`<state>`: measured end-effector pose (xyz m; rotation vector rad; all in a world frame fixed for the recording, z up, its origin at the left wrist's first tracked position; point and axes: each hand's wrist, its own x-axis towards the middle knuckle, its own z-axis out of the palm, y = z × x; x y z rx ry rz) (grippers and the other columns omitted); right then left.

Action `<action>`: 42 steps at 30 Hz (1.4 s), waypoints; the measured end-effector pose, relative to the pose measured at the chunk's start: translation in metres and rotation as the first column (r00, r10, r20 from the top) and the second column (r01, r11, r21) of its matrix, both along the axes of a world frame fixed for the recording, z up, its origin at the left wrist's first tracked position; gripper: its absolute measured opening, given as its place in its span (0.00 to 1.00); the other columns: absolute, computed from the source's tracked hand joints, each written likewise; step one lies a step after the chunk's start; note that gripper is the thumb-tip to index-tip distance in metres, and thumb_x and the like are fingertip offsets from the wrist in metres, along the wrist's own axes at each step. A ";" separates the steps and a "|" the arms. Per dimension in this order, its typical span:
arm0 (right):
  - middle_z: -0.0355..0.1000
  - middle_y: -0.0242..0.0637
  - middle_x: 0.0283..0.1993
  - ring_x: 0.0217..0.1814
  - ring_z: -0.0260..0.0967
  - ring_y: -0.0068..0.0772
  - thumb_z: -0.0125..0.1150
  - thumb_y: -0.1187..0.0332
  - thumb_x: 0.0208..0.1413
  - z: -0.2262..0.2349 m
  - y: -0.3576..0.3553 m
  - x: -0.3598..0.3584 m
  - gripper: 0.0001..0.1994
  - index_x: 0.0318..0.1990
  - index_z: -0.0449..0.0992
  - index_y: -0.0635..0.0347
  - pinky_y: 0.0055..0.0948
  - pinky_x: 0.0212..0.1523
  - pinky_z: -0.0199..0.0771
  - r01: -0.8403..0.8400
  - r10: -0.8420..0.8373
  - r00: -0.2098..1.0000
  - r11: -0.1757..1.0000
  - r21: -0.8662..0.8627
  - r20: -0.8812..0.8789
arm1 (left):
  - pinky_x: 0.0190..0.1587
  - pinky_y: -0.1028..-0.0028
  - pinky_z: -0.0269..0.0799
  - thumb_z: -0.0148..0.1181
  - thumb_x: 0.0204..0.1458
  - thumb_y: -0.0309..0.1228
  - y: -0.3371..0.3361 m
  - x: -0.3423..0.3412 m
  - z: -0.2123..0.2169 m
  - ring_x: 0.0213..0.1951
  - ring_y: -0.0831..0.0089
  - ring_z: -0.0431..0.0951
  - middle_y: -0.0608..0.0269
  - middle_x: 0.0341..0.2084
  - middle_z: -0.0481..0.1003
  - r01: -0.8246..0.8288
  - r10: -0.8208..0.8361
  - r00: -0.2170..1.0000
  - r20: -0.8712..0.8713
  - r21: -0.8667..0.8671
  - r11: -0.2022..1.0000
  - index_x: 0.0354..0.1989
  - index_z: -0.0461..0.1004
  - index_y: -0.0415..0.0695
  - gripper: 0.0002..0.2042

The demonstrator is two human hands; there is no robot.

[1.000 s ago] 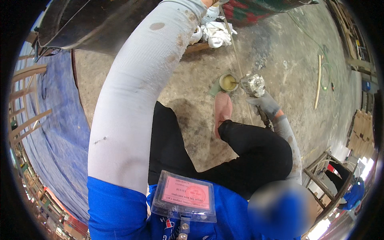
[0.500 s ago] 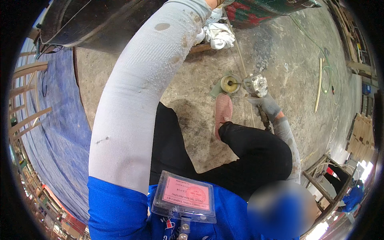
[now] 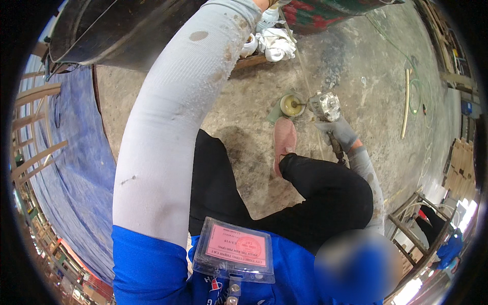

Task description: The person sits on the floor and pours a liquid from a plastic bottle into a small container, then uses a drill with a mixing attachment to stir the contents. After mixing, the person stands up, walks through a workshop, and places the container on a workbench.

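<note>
Head view: right hand, gloved, closed round the dark grip of a handheld tool, its metal head smeared white. Rod runs from the head into a cup of yellowish liquid, just past the pink shoe. Left hand cut by top edge; can't tell its grip. Floor: stained concrete, dark smudge up front. Blue tarp left; green hose and brown stacked boards right.

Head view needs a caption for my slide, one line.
Gloved right hand holding a power tool, its shaft reaching into a container of yellowish liquid beside a pink shoe.
</note>
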<state>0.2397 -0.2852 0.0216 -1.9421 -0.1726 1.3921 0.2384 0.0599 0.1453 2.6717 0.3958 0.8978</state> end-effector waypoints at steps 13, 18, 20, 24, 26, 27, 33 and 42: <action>0.67 0.26 0.26 0.21 0.61 0.18 0.67 0.71 0.47 0.013 0.000 -0.002 0.11 0.37 0.73 0.63 0.24 0.20 0.62 0.002 -0.005 0.998 0.999 -0.046 -0.055 | 0.45 0.62 0.72 0.52 0.53 0.40 -0.004 0.001 0.004 0.42 0.57 0.77 0.56 0.37 0.77 0.007 -0.008 1.000 -0.003 -0.038 0.999 0.44 0.77 0.54 0.13; 0.66 0.26 0.23 0.16 0.60 0.20 0.67 0.71 0.47 0.011 -0.006 -0.003 0.11 0.36 0.72 0.62 0.24 0.16 0.59 0.013 -0.013 1.000 1.000 -0.017 -0.005 | 0.45 0.62 0.72 0.52 0.53 0.39 -0.006 0.001 0.008 0.43 0.59 0.77 0.57 0.39 0.77 -0.008 0.005 0.998 -0.058 -0.048 0.999 0.43 0.77 0.54 0.12; 0.66 0.27 0.23 0.16 0.60 0.20 0.67 0.70 0.47 0.009 -0.005 -0.004 0.11 0.36 0.72 0.63 0.24 0.15 0.59 0.016 -0.018 0.999 0.999 -0.045 -0.037 | 0.45 0.62 0.72 0.52 0.53 0.39 -0.005 0.001 0.005 0.43 0.59 0.77 0.58 0.39 0.77 -0.010 0.009 1.000 -0.024 -0.014 1.000 0.42 0.77 0.54 0.11; 0.65 0.28 0.20 0.14 0.59 0.22 0.64 0.70 0.49 0.010 0.002 -0.004 0.10 0.36 0.72 0.63 0.25 0.14 0.58 0.028 -0.029 0.999 0.999 -0.047 -0.030 | 0.44 0.61 0.73 0.51 0.54 0.40 0.000 0.002 0.005 0.43 0.59 0.77 0.58 0.39 0.77 -0.029 0.028 0.997 -0.071 -0.008 1.000 0.41 0.77 0.53 0.12; 0.64 0.29 0.19 0.13 0.59 0.23 0.61 0.70 0.50 0.008 0.000 -0.006 0.10 0.38 0.71 0.63 0.24 0.13 0.58 0.050 -0.049 0.999 0.998 -0.028 0.007 | 0.43 0.61 0.73 0.50 0.55 0.42 -0.005 0.003 0.007 0.42 0.59 0.77 0.57 0.38 0.78 -0.036 0.032 0.997 -0.070 -0.056 0.998 0.39 0.78 0.53 0.13; 0.64 0.29 0.19 0.13 0.59 0.23 0.63 0.70 0.49 0.009 -0.001 -0.005 0.10 0.37 0.72 0.63 0.25 0.13 0.58 0.044 -0.044 0.999 0.998 -0.038 0.005 | 0.43 0.61 0.73 0.49 0.55 0.43 -0.007 0.004 0.008 0.42 0.58 0.78 0.57 0.37 0.78 -0.040 0.034 0.997 -0.069 -0.080 0.996 0.39 0.78 0.53 0.13; 0.64 0.29 0.19 0.14 0.59 0.22 0.64 0.70 0.49 0.014 0.006 -0.007 0.09 0.36 0.72 0.62 0.25 0.14 0.58 0.011 -0.013 0.999 0.998 -0.058 -0.040 | 0.42 0.60 0.73 0.49 0.55 0.45 -0.001 0.001 0.004 0.40 0.58 0.78 0.57 0.36 0.78 -0.020 0.017 0.999 -0.051 -0.059 0.998 0.39 0.78 0.53 0.14; 0.65 0.30 0.21 0.14 0.60 0.23 0.61 0.71 0.50 0.008 -0.004 -0.006 0.11 0.40 0.71 0.63 0.25 0.14 0.59 0.031 -0.031 0.999 0.999 -0.013 -0.010 | 0.43 0.60 0.72 0.49 0.55 0.44 -0.001 0.007 0.003 0.42 0.58 0.77 0.57 0.36 0.78 -0.012 0.009 0.999 -0.040 -0.070 0.997 0.37 0.79 0.53 0.13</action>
